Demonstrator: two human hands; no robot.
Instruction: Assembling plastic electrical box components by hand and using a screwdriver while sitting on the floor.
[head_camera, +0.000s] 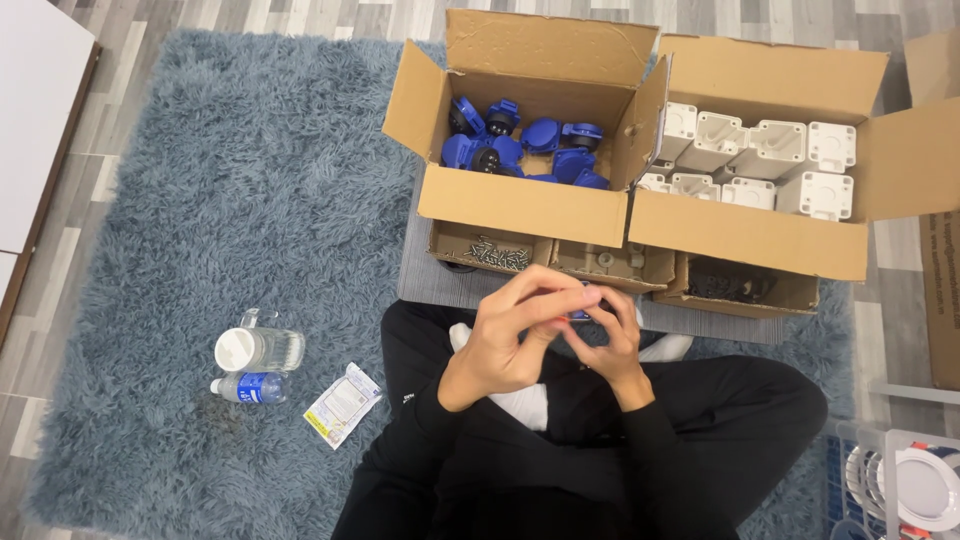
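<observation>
both hands meet over the lap, left hand (510, 345) and right hand (605, 345) with fingers (530, 295) curled shut round a small blue part (580, 316); part sits between the fingertips, just in front of the low tray of screws (500, 255), equally near both hands. part is mostly hidden by fingers, so long axis and exact shape can't be told; box of blue parts (520, 145) and box of white parts (760, 155) lie beyond on the rug (200, 200).

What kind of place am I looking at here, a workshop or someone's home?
Likely a home floor used for assembly: a shaggy blue-grey rug on plank flooring, and open cardboard boxes of parts before a seated person.
</observation>
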